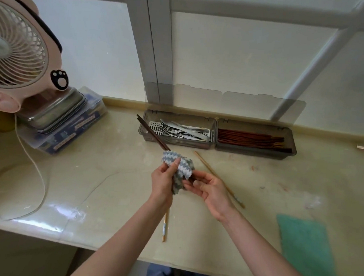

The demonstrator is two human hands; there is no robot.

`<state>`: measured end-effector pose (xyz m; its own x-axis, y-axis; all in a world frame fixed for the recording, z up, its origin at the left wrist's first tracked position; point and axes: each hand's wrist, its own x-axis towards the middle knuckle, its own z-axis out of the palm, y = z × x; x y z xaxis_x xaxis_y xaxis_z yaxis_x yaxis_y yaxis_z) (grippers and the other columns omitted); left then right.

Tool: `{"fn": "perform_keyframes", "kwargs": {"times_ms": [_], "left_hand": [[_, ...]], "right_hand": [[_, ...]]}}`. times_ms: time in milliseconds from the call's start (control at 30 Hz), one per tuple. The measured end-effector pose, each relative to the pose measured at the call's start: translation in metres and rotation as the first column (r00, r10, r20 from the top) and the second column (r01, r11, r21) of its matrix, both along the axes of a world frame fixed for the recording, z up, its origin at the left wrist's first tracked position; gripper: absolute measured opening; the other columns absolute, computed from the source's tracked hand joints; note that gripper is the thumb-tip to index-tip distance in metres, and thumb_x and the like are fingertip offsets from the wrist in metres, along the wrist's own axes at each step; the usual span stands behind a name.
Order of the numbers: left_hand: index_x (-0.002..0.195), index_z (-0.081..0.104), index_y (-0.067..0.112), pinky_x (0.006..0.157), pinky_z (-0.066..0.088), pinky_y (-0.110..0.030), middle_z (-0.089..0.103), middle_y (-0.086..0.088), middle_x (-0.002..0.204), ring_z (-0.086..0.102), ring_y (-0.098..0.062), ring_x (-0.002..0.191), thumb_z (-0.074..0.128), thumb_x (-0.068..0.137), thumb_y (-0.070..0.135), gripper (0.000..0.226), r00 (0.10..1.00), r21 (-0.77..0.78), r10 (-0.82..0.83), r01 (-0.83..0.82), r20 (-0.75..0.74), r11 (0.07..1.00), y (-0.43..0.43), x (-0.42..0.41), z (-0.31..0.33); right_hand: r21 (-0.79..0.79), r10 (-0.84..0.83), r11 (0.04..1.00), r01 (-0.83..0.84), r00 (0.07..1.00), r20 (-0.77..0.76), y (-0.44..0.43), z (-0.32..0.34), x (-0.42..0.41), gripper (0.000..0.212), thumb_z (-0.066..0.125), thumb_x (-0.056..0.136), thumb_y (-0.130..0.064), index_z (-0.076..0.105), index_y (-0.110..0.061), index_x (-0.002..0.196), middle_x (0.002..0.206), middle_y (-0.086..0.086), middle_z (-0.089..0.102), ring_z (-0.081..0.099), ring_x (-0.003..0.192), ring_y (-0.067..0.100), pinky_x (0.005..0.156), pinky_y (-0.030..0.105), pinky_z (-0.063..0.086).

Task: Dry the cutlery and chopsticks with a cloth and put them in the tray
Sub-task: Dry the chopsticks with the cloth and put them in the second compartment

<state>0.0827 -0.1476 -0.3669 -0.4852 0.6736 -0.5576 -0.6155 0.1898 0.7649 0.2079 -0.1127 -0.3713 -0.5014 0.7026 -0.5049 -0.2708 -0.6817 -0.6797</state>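
A pale surface [111,176] runs under a frosted window, with the tray [215,127] at its back edge. Just in front of the tray, the left hand [163,179] has its fingers clamped on the striped cloth [178,167], wrapped around a dark chopstick pair [150,132]. Their long axis slants up-left over the tray's left end. The right hand [210,189] pinches the near end, so it is nearer the tray's chopstick compartment.

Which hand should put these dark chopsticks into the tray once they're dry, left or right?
Probably the right hand. It pinches the dark chopsticks at their near end, and the chopstick compartment of the tray lies on its side. The left hand is wrapped around the cloth.
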Motion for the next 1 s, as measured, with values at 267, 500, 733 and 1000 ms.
{"fn": "perform_keyframes", "kwargs": {"times_ms": [267, 500, 733, 1000], "left_hand": [[0.102, 0.065, -0.004, 0.082, 0.052, -0.04, 0.069, -0.019, 0.093, 0.065, -0.029, 0.084, 0.063, 0.087, 0.014, 0.024, 0.99, -0.065, -0.126, 0.122, -0.064, 0.99, -0.005, 0.033, -0.004], [0.08, 0.064, -0.006, 0.074, 0.056, -0.048, 0.071, -0.02, 0.08, 0.069, -0.029, 0.077, 0.082, 0.065, 0.024, 0.038, 0.785, -0.248, -0.417, 0.338, -0.457, 0.908, 0.017, 0.021, 0.004], [0.084, 0.062, -0.01, 0.073, 0.052, -0.048, 0.069, -0.025, 0.085, 0.061, -0.021, 0.07, 0.084, 0.063, 0.03, 0.05, 0.643, -0.319, -0.616, 0.528, -0.455, 0.787, 0.01, 0.037, 0.009], [0.087, 0.066, -0.004, 0.054, 0.048, -0.018, 0.072, -0.008, 0.073, 0.069, -0.014, 0.064, 0.075, 0.075, 0.013, 0.023, 0.791, -0.202, -0.564, 0.528, -0.238, 0.825, -0.003, 0.018, 0.027]], "right_hand": [[0.279, -0.016, 0.951, -0.136, 0.877, 0.481, 0.008, -0.004, 0.01, 0.023, 0.063, 0.082, 0.005, 0.047, -0.011, 0.08, 0.068, 0.006, 0.056, 0.045, 0.045, 0.008, 0.04, 0.019, 0.034], [0.423, -0.156, 0.906, 0.012, 0.939, 0.307, 0.044, 0.027, 0.019, 0.021, 0.054, 0.093, -0.016, 0.063, -0.015, 0.112, 0.099, 0.004, 0.067, 0.059, 0.076, 0.009, 0.063, 0.017, 0.044], [0.295, -0.074, 0.955, -0.011, 0.959, 0.274, 0.064, 0.016, 0.02, 0.015, 0.043, 0.098, -0.006, 0.058, -0.006, 0.095, 0.07, 0.008, 0.065, 0.068, 0.07, 0.023, 0.068, 0.031, 0.056], [0.593, -0.552, 0.564, -0.574, 0.272, 0.788, 0.188, 0.021, 0.084, 0.022, 0.045, 0.092, -0.002, 0.062, -0.01, 0.103, 0.089, 0.009, 0.069, 0.064, 0.084, 0.029, 0.072, 0.038, 0.051]]}}
